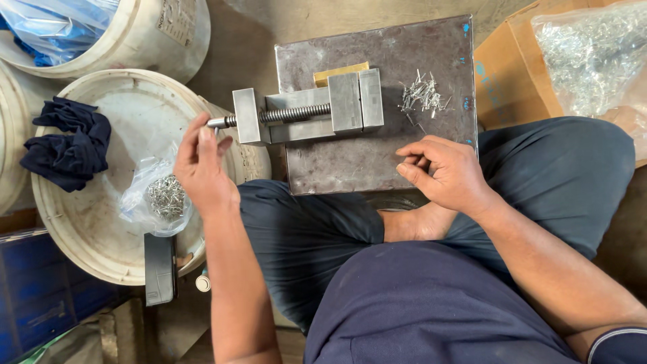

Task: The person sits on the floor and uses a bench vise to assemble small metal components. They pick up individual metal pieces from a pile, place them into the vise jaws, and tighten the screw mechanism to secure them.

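Vise screw (286, 115) sits just beside your left hand (202, 168), whose fingers are loosely open. Your right hand (445, 172) pinches narrowly on the steel plate (350, 165), near the loose pins (423, 94); I cannot tell whether it holds one.

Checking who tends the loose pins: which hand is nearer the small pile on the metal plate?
Right. The right hand rests just below the pin pile; the left hand is raised beyond the vise, by the bucket lid.

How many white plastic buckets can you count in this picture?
3: one bucket at top left holding blue plastic, one lidded bucket beneath the left hand, one bucket edge at the far left. Others may lie out of view.
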